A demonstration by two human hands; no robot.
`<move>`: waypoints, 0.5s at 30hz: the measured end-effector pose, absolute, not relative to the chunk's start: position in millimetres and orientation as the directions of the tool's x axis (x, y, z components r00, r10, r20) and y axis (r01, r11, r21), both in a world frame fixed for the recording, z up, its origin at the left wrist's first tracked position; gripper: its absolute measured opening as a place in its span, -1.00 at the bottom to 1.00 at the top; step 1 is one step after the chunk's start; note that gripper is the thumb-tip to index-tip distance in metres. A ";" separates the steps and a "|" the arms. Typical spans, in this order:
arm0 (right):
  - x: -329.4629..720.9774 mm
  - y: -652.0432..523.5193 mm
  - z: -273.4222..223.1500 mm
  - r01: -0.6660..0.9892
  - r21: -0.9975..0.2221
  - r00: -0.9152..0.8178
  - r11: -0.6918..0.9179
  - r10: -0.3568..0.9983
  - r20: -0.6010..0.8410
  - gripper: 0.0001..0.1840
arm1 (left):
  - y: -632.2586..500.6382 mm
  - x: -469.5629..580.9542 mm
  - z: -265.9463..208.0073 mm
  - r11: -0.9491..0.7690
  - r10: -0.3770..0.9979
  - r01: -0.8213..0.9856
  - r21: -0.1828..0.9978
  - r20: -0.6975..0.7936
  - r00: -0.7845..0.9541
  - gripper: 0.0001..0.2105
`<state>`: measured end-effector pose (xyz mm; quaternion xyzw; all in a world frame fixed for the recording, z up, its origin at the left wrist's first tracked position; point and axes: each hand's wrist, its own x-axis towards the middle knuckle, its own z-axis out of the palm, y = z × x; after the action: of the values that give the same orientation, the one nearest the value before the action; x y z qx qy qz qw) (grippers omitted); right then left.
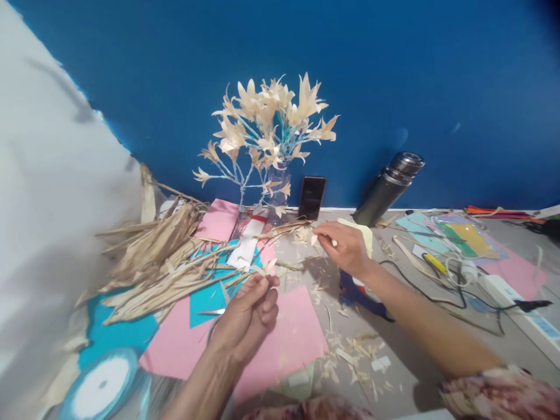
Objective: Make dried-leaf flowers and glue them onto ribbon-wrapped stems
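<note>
My left hand (pixel 249 315) is closed in a pinch on a small pale husk flower (pixel 269 267), which pokes up above the fingertips. Farther right and higher, my right hand (pixel 345 245) is also closed, with a small pale petal piece (pixel 314 239) at its fingertips. Under my right wrist lies a dark blue glue gun (pixel 350 290), partly covered by the arm. Open scissors (pixel 214 312) rest beside my left hand, their handles mostly hidden. Behind both hands, a clear vase (pixel 280 178) holds a bunch of cream husk flowers (pixel 266 108) on blue-wrapped stems.
Dried corn husks (pixel 153 256) are heaped at left. Pink paper (pixel 297 326) and a ribbon spool (pixel 102 385) lie in front. A phone (pixel 311 197) and black flask (pixel 385 189) stand near the blue wall. Cables run to a power strip (pixel 520 315) at right.
</note>
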<state>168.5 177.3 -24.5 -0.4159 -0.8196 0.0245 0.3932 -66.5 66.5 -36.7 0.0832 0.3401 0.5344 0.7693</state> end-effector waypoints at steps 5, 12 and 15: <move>148.0 110.1 -10.6 0.701 -0.026 -0.444 0.713 0.464 0.766 -0.79 | 55.7 -48.4 -14.2 0.393 0.910 -0.732 0.556 -0.351 0.221 -0.65; 129.7 67.5 -13.6 0.738 -0.022 -0.387 0.675 0.450 0.805 -0.80 | 29.6 -29.2 -11.9 0.301 0.945 -0.721 0.624 -0.298 0.137 -0.66; 129.4 56.7 -15.0 0.727 -0.079 -0.333 0.682 0.451 0.828 -0.79 | 21.8 -28.5 -14.2 0.284 0.948 -0.740 0.610 -0.297 0.119 -0.65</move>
<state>129.4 56.7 -15.0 -0.3676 -0.8014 -0.1552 0.4456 -28.5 21.8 -14.2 0.1586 0.3279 0.5769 0.7311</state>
